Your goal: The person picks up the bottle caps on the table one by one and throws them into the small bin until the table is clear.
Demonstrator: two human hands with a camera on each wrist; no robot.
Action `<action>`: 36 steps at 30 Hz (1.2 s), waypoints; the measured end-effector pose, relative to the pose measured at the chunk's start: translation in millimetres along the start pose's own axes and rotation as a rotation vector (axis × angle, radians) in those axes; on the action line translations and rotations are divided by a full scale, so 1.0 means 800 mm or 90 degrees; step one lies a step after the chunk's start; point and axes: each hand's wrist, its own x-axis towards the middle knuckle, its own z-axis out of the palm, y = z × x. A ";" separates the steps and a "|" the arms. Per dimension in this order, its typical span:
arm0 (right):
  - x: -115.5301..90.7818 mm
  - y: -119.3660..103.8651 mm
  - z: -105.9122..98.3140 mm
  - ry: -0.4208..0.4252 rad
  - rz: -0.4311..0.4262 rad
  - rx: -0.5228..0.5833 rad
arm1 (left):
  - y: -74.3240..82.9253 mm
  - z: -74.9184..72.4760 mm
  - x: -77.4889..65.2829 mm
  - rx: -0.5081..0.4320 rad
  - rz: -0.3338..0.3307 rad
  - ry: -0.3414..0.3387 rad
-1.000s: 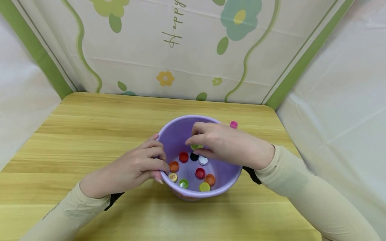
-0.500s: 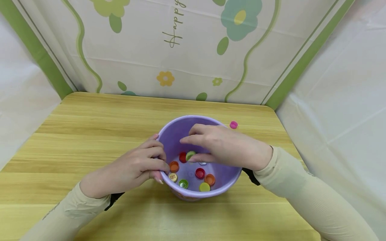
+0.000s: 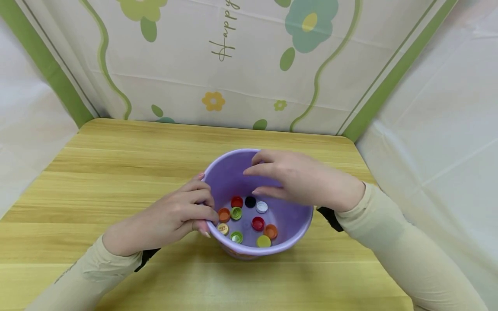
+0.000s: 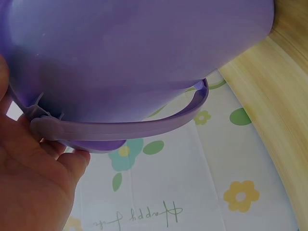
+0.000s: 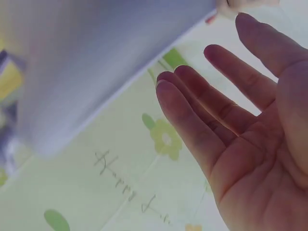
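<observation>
A purple bucket [image 3: 243, 249] with a carrying handle [image 4: 144, 127] stands on the table. My left hand [image 3: 173, 216] grips its left rim, fingers over the edge. On the bucket's floor lie several bottle caps, among them a light green cap [image 3: 235, 213], a black cap [image 3: 250, 201], a white cap [image 3: 262, 207], a red cap [image 3: 258, 223] and a yellow cap [image 3: 263, 241]. Over the right part of the bucket's mouth is my right hand [image 3: 301, 177], its fingers spread and holding nothing. In the right wrist view, its palm [image 5: 260, 163] is bare.
The wooden table [image 3: 116, 172] spreads around the bucket. Behind it hangs a white cloth [image 3: 175, 77] printed with flowers, and pale sheeting [image 3: 439, 142] closes off the right side.
The light green bottle cap has left my right hand and lies on the bucket's floor. My right hand has shifted rightward and back, now covering the pink cap's spot. The left hand has stayed put.
</observation>
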 end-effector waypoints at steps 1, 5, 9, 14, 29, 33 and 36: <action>-0.002 0.003 -0.004 0.009 0.004 0.002 | 0.000 0.000 0.001 0.000 0.005 0.003; -0.015 0.020 -0.024 0.073 0.019 -0.009 | 0.000 -0.001 0.006 0.001 0.030 0.014; -0.032 0.048 -0.046 0.134 0.043 -0.032 | 0.000 -0.001 0.010 -0.003 0.032 0.016; -0.064 0.085 -0.056 0.141 0.131 -0.052 | -0.002 0.007 0.016 -0.015 0.044 0.010; -0.123 0.229 0.069 -0.074 0.438 0.134 | 0.000 0.004 0.021 -0.010 0.035 0.003; -0.121 0.248 0.097 -0.106 0.442 0.133 | 0.003 0.000 0.017 -0.004 0.030 0.008; -0.116 0.257 0.120 -0.132 0.429 0.145 | 0.005 -0.002 0.011 0.003 0.034 0.015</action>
